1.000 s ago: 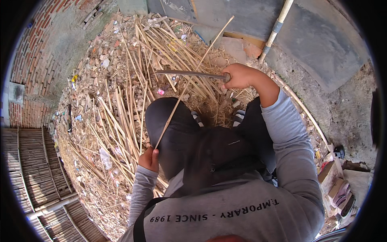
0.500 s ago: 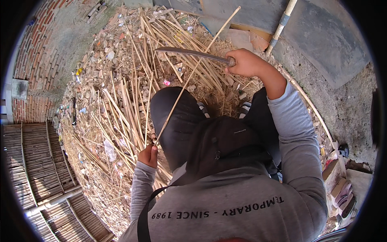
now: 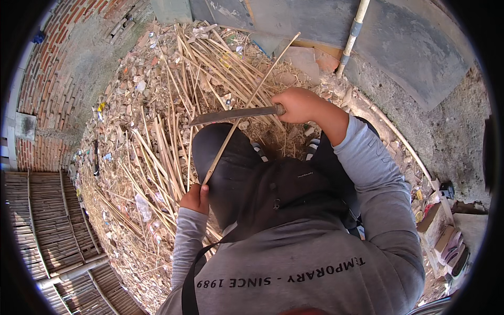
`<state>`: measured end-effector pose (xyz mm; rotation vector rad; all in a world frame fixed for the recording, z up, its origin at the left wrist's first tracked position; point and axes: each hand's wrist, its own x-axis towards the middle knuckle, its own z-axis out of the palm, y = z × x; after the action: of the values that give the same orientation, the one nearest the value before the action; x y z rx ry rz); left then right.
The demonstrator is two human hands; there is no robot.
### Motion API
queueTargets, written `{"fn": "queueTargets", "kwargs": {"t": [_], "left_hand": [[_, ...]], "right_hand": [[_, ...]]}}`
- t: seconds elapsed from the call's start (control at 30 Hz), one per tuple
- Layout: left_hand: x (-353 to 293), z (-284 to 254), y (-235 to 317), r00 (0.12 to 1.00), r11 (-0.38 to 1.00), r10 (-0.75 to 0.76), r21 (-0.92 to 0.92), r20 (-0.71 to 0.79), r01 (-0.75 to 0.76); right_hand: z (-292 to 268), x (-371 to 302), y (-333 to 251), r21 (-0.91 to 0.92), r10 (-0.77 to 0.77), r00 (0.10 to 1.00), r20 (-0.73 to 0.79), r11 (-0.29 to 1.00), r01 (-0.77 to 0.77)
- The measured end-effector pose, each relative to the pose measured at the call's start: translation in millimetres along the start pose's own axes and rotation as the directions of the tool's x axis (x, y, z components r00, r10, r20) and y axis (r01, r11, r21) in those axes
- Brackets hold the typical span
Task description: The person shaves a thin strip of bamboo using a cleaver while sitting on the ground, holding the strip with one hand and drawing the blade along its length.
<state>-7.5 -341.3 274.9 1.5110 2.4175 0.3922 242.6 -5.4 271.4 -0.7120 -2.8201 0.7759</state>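
Observation:
My left hand (image 3: 195, 199) is closed around the near end of a long, thin bamboo strip (image 3: 224, 145), which slants up and to the right past my left knee. The handle of a machete (image 3: 236, 113) is in the closed fist of my right hand (image 3: 298, 105). Its dark, wide blade points left and crosses the strip about midway along, above my knee. Whether the edge touches the strip or only passes over it, I cannot tell.
Piles of split bamboo strips (image 3: 167, 157) lie left of my legs, with more strips (image 3: 226, 60) ahead. Rubble and litter cover the ground. A brick wall (image 3: 58, 79) rises at left, a bamboo slat panel (image 3: 50, 210) below it. Grey sheets (image 3: 415, 47) and a pole (image 3: 353, 37) stand at right.
The machete has come down along the bamboo strip toward my left hand, and my right arm has drawn closer to my body. My left hand keeps its grip on the strip.

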Motion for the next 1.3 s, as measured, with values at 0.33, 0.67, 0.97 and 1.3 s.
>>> {"fn": "queueTargets", "kwargs": {"t": [0.33, 0.67, 0.97, 1.3], "left_hand": [[10.5, 1.0, -12.7, 0.999, 0.996, 0.013, -0.084, 0.044, -0.010], [13.5, 4.2, -13.9, 0.999, 0.997, 0.042, -0.063, 0.004, -0.041], [14.5, 4.9, -20.5, 0.998, 0.994, 0.053, -0.100, 0.039, -0.049], [10.9, 7.8, -21.8, 0.999, 0.997, 0.012, -0.083, 0.030, -0.010]], "right_hand": [[7.9, 16.1, 35.0, 0.073, 0.171, 0.983, -0.066, 0.983, -0.167], [-8.3, 17.2, 51.3, 0.206, 0.322, 0.947, -0.019, 0.928, -0.311], [-4.9, 12.4, 8.7, 0.154, 0.140, 0.969, 0.202, 0.973, -0.173], [9.2, 20.2, 29.0, 0.069, 0.134, 0.989, 0.057, 0.988, -0.138]]}}
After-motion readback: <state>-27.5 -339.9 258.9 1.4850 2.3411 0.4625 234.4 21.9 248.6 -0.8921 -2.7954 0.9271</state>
